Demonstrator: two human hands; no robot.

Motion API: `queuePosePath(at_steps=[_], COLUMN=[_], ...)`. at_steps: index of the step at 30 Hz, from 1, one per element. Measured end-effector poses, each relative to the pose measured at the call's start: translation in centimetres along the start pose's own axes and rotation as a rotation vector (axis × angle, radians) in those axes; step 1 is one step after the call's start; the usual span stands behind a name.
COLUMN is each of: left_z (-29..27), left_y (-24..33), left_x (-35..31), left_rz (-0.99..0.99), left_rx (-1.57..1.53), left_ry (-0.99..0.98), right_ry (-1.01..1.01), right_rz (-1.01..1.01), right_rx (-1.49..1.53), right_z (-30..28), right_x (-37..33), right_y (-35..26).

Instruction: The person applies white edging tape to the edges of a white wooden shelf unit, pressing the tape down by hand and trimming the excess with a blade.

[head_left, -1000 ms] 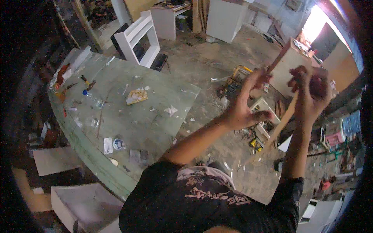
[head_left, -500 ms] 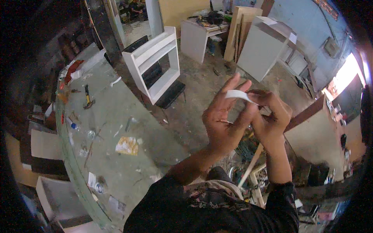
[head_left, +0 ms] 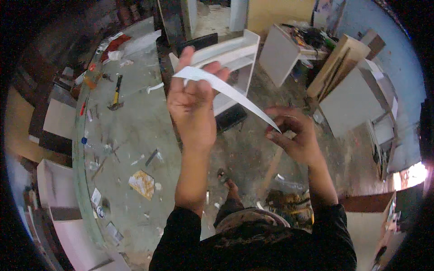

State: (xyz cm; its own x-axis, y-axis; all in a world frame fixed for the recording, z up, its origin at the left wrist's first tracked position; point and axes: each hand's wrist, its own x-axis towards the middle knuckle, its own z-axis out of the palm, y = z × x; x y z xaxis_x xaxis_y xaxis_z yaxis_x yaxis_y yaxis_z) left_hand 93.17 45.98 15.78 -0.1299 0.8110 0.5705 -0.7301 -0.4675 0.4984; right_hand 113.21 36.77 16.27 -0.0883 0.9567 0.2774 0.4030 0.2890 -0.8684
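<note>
A thin, flexible white edging strip (head_left: 237, 95) stretches in a bow between my two hands. My left hand (head_left: 192, 104) holds its far left end, the thumb pressing on it while several fingers point up behind. Lower and to the right, my right hand (head_left: 296, 133) pinches the other end, where the strip narrows to an edge-on line, between thumb and fingers. Behind my left hand stands a white shelf frame (head_left: 251, 47), partly hidden by the hand and strip.
Left of me runs a long green-grey worktable (head_left: 131, 149) with a hammer (head_left: 116, 94), a stained yellowish paper (head_left: 142, 184) and scraps. A white desk (head_left: 279, 56) and a white cabinet panel (head_left: 350, 104) stand at the back right. My foot (head_left: 230, 184) is on the floor below.
My hands have moved apart, drawing the strip from a small curl into a long bow. The left hand went up and left. My view has turned, and the furniture appears shifted.
</note>
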Motion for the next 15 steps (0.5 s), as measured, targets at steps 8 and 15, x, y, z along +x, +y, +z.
queuePosePath(at_steps=[8, 15], left_z=[-6.9, -15.8], left_y=[-3.5, -11.0], left_x=[12.0, 17.4], left_rz=[0.166, 0.138], left_rx=[0.13, 0.306], left_ry=[0.174, 0.237], right_ry=[-0.242, -0.237], right_rz=[0.308, 0.226], right_rx=[0.01, -0.069], right_z=[-9.5, -21.3], right_x=[9.1, 20.3], right_y=[9.6, 19.6])
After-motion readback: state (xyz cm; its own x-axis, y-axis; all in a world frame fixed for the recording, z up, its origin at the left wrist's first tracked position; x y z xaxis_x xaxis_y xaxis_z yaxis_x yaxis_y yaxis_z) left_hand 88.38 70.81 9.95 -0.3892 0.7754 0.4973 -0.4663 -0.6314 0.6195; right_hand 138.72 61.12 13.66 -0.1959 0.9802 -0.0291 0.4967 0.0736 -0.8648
